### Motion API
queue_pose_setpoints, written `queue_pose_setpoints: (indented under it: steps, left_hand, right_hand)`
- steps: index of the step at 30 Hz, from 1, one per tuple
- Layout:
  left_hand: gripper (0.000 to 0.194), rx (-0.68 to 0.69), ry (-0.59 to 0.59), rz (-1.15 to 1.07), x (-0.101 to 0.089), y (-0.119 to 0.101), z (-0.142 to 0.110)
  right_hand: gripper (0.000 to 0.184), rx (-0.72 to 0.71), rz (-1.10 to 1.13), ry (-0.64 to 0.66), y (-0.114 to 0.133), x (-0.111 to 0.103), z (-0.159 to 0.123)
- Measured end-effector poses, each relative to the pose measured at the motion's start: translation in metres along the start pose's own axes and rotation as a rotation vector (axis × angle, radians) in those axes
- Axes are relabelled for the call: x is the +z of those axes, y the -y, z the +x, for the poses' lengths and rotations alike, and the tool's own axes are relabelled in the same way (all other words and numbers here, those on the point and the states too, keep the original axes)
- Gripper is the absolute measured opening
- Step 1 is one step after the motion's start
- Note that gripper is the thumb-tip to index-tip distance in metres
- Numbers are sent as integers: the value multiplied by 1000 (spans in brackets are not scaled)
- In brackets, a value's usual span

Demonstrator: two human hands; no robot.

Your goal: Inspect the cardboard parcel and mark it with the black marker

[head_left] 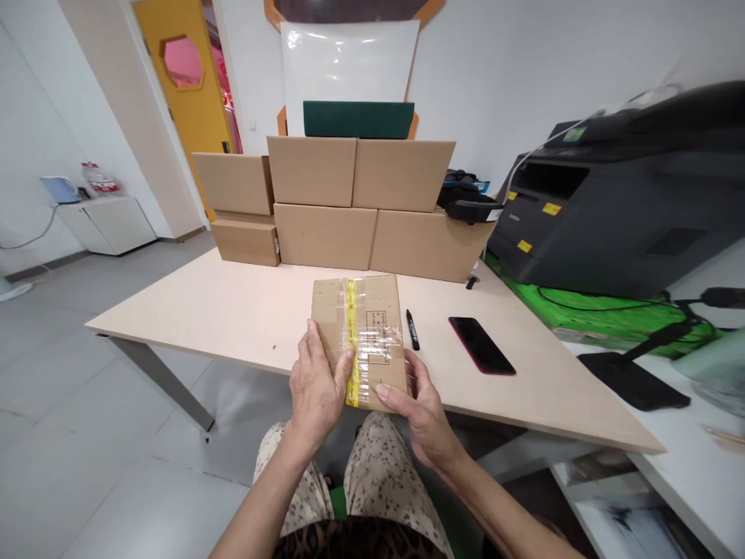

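Note:
Between my two hands is a small brown cardboard box (pixel 384 303), with yellow printed tape and clear tape running over its top and a printed label frame on the right half. My left hand (pixel 319 380) grips its left side, thumb on the yellow tape. On the lower right, my right hand (pixel 424 404) holds the edge with its thumb on top and fingers round the side. The box is at the table's front edge, over my knees; its underside is hidden. A black marker (pixel 413 329) lies just right of it, and a phone (pixel 481 345) with a red edge lies farther right.
Stacked cardboard boxes (pixel 324 237) line the back of the table (pixel 192 310), with a dark green box (pixel 358 119) on top. A black headset-like item (pixel 471 208) rests on the right boxes. To the right stand a large dark printer (pixel 617 210) and a black stand (pixel 634 380).

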State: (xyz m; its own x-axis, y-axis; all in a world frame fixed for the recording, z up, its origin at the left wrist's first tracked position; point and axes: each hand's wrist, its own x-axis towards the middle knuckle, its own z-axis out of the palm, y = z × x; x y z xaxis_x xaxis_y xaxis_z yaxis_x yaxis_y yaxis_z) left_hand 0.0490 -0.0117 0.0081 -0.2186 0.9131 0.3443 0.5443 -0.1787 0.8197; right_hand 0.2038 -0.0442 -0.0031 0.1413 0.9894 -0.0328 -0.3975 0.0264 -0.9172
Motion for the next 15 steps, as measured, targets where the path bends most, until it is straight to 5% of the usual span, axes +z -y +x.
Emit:
queue_pose_setpoints:
  steps: [5,9,12,15]
  left_hand:
    - [86,-48,18,-259,-4,13,3]
    - [95,-217,276,-692,-16,31,2]
    - [94,-276,390,-812,-24,36,-3]
    - [101,-349,381,-849,-30,36,-7]
  right_hand:
    - [83,1,68,-39,-11,-4,-1]
    - [84,14,147,-49,-20,-7,-4]
    - [93,-35,164,22,-28,-9,-8]
    - [97,-53,102,139,-27,-14,-6]
